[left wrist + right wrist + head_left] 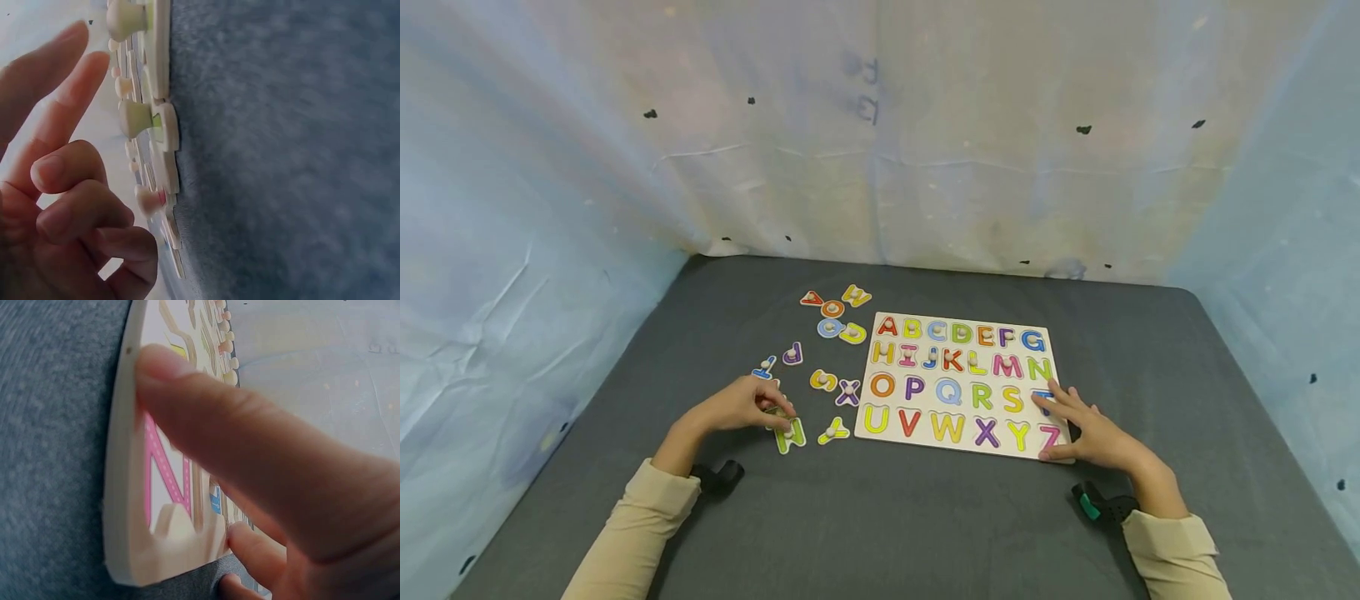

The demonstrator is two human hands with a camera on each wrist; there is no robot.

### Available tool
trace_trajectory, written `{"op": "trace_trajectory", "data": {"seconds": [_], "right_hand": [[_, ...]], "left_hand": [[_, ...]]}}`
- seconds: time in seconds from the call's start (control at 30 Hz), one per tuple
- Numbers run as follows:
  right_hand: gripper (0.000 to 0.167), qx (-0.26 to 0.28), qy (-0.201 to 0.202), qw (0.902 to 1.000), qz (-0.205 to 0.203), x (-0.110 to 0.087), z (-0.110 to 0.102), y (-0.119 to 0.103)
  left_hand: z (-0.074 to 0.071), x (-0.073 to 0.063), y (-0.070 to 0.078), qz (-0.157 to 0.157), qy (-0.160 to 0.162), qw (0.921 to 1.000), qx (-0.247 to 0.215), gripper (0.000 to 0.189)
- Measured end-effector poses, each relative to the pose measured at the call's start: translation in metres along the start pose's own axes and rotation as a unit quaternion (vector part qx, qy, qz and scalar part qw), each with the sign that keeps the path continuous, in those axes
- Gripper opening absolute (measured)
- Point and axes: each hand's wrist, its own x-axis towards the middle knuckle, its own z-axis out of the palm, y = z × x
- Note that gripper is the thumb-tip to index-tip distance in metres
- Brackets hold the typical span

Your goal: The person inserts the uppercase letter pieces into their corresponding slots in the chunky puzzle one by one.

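Observation:
In the head view, a wooden alphabet puzzle board [891, 402] lies on the grey table. My right hand [1093, 432] rests on its right edge, fingers spread over the T and Z area. The right wrist view shows that thumb [206, 419] lying on the board's rim beside the pink Z recess [165, 469]. My left hand [748, 404] is just over a green letter piece [797, 433] left of the board. In the left wrist view, its thumb and forefinger stretch toward a wooden knob [125, 20] with a visible gap, while the other fingers curl in.
Left of the board lie several loose knobbed letters, including a purple X [847, 392], a yellow Y [833, 431] and an orange O [832, 309]. Knobbed pieces sit in the upper two rows; the lower rows show coloured recesses. A fabric wall [970, 208] rises behind.

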Motion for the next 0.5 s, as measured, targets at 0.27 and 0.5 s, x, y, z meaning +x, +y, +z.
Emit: {"op": "trace_trajectory", "data": {"seconds": [0.27,0.5], "right_hand": [[0.09,0.003,-0.004,1.0,0.0,0.0005,-0.0008,0.0],[0.09,0.003,-0.004,1.0,0.002,0.0002,-0.001,-0.0008]], "left_hand": [[0.0016,-0.0016,0.0006,-0.008,-0.014,0.9999,0.003,0.01],[0.0025,-0.0021,-0.0016,0.004,-0.023,0.9996,0.017,0.009]]}}
